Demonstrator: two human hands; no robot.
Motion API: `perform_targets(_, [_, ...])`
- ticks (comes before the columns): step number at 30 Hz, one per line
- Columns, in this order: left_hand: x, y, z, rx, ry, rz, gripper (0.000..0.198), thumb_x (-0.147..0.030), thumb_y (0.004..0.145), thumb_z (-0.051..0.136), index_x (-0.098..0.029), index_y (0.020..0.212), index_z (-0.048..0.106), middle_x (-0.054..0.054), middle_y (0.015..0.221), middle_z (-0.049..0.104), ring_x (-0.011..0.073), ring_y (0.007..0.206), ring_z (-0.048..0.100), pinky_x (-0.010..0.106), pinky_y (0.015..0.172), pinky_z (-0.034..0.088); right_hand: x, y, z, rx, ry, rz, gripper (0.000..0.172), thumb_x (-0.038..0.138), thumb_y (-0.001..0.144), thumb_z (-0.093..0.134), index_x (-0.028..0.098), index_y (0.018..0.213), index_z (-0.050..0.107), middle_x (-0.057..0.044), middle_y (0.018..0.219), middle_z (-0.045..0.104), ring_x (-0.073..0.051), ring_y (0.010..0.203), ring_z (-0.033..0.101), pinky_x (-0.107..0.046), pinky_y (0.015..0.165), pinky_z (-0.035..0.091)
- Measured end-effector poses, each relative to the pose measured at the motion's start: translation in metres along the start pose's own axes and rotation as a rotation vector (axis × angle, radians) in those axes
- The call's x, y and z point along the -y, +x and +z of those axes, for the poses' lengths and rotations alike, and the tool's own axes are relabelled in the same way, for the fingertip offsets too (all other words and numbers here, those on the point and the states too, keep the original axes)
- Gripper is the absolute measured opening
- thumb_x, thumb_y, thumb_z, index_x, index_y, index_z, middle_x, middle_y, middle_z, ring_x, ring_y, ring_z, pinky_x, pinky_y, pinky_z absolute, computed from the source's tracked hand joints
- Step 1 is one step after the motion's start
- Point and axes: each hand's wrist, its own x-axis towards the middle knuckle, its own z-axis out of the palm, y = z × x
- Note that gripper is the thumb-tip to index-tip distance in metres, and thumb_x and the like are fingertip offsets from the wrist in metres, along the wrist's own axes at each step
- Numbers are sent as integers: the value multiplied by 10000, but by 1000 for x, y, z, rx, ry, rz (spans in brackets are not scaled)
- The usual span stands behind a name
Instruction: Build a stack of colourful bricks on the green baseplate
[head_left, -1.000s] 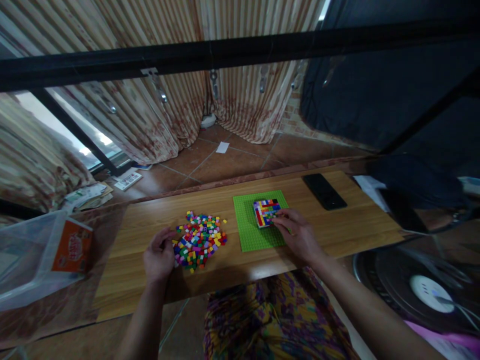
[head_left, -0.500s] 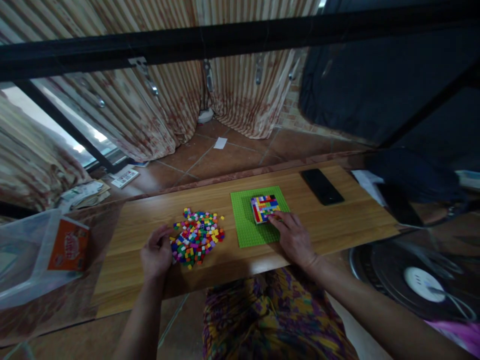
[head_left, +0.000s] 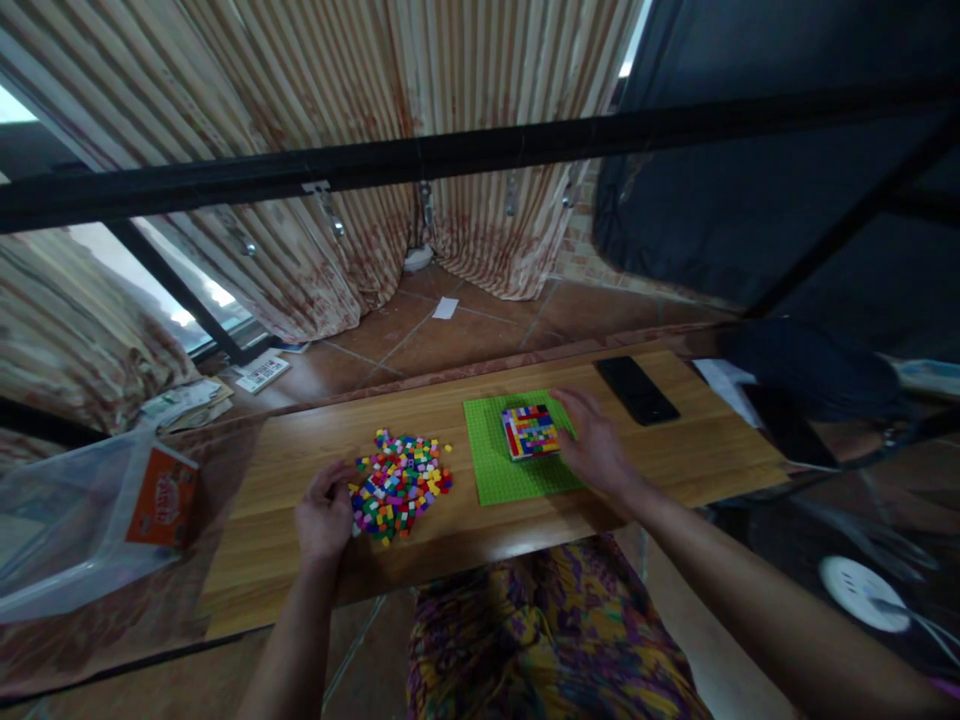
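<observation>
A square build of multicoloured toy bricks (head_left: pixel 531 432) sits on a green studded baseplate (head_left: pixel 493 480). My right hand (head_left: pixel 598 442) is at the right side of this build, over the plate's right edge, with fingers stretched out and thumb apart. No brick shows in it. To the left lies a loose pile of small coloured bricks (head_left: pixel 401 482). At the pile's left edge my left hand (head_left: pixel 326 512) rests on the wooden table (head_left: pixel 274 480), its fingers loosely bent and apart from the thumb. I see nothing held there.
A black phone (head_left: pixel 637 390) lies right of the baseplate. A clear plastic bin (head_left: pixel 82 530) with an orange label stands off the table's left end. Beyond the right end are another person's arm (head_left: pixel 859 445), a dark phone (head_left: pixel 791 425) and a white power strip (head_left: pixel 862 592).
My right hand has drawn off the build's lower right corner, moved up along its right side and opened its fingers. My left hand stays beside the pile. The camera view has tilted up.
</observation>
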Motion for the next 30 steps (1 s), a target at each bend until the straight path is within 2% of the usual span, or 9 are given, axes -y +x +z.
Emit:
perform_targets(2, [0, 0, 0, 1, 6, 5, 254, -284, 768, 474, -198, 899, 674, 66, 954, 752, 224, 952, 697, 375, 892, 549, -2, 17, 0, 177, 33, -69, 588, 174, 733, 579, 182, 1319, 524, -135, 1385, 491, -284, 1290, 447, -491, 1077, 381])
perform_targets(4, [0, 0, -1, -4, 7, 19, 255, -270, 766, 476, -205, 913, 673, 60, 946, 754, 218, 929, 703, 363, 864, 558, -3, 28, 5, 369, 33, -128, 694, 231, 663, 695, 193, 1332, 517, -144, 1420, 460, -308, 1303, 432, -510, 1066, 373])
perform_targets(7, [1, 0, -1, -11, 1, 36, 262, -260, 766, 468, -204, 923, 670, 51, 902, 758, 211, 894, 709, 356, 845, 563, -6, 33, 17, 508, -6, -173, 837, 276, 582, 786, 225, 1362, 490, -140, 1403, 479, -317, 1286, 444, -514, 1035, 381])
perform_targets(12, [1, 0, -1, 0, -1, 38, 279, -261, 776, 471, -202, 965, 667, 49, 916, 756, 211, 907, 707, 357, 853, 562, -11, 22, 21, 418, -109, -142, 811, 372, 619, 786, 208, 1355, 486, -128, 1276, 570, -297, 1176, 512, -470, 991, 402])
perform_targets(17, [-1, -1, 0, -11, -7, 32, 243, -284, 784, 474, -208, 906, 671, 51, 929, 750, 216, 931, 698, 371, 898, 549, -14, -3, 8, 186, -350, 137, 727, 580, 716, 681, 181, 1301, 519, -177, 1184, 599, -348, 1090, 540, -511, 911, 421])
perform_targets(19, [0, -2, 0, -8, -15, 34, 235, -291, 785, 472, -206, 874, 673, 55, 941, 746, 219, 953, 692, 377, 919, 540, -14, -12, 2, 137, -422, 269, 765, 648, 734, 629, 157, 1308, 506, -208, 1199, 582, -384, 1101, 535, -534, 890, 425])
perform_targets(23, [3, -2, 1, -4, -32, 16, 255, -285, 789, 471, -201, 919, 675, 55, 935, 746, 215, 950, 690, 378, 931, 531, -16, -29, -10, 160, -325, 360, 764, 664, 778, 562, 156, 1341, 471, -202, 1245, 554, -358, 1121, 559, -485, 902, 457])
perform_targets(27, [3, -3, 3, -5, -41, -15, 252, -275, 798, 473, -201, 926, 677, 49, 943, 748, 208, 963, 686, 375, 948, 520, -12, -48, -12, 190, -189, 341, 704, 595, 773, 598, 193, 1338, 475, -165, 1280, 536, -298, 1036, 621, -437, 885, 497])
perform_targets(30, [2, -4, 4, -9, -45, -14, 247, -256, 798, 468, -191, 901, 683, 55, 949, 745, 205, 967, 683, 370, 965, 510, -3, -58, -3, 200, -165, 296, 626, 522, 778, 613, 225, 1317, 498, -146, 1276, 544, -307, 1065, 610, -456, 900, 499])
